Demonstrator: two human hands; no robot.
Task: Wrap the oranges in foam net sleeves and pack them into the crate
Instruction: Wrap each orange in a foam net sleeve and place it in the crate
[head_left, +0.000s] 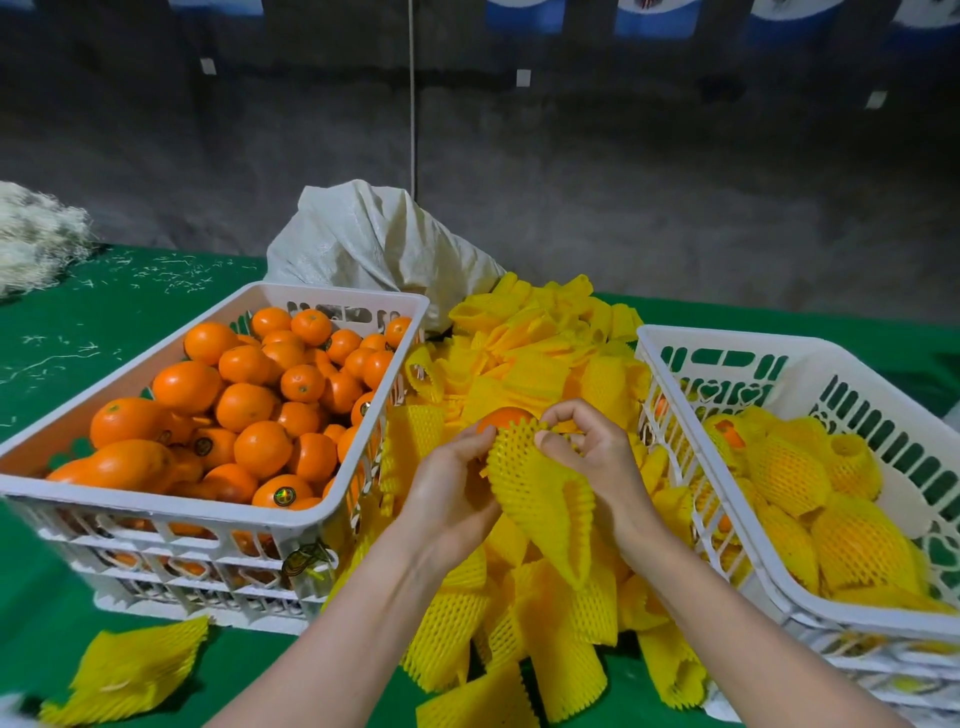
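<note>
Pinching the mouth of a yellow foam net sleeve (540, 493), the right hand (592, 457) holds it partly over a round orange fruit (506, 417) gripped in the left hand (452, 483), above the sleeve pile (519, 338); an uneven pull could tear the mesh or squeeze the fruit out. The left white plastic crate (337, 294) holds bare oranges (244, 405), the right white plastic crate (727, 342) sleeved oranges (789, 473).

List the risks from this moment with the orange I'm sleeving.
1. The orange is only partly inside the sleeve; it may slip out onto the loose sleeves below.
2. The left hand and right hand pinch the sleeve's mouth; pulled harder, the foam might tear.
3. Much of the sleeve hangs slack underneath, so the orange may end up off-centre.
</note>
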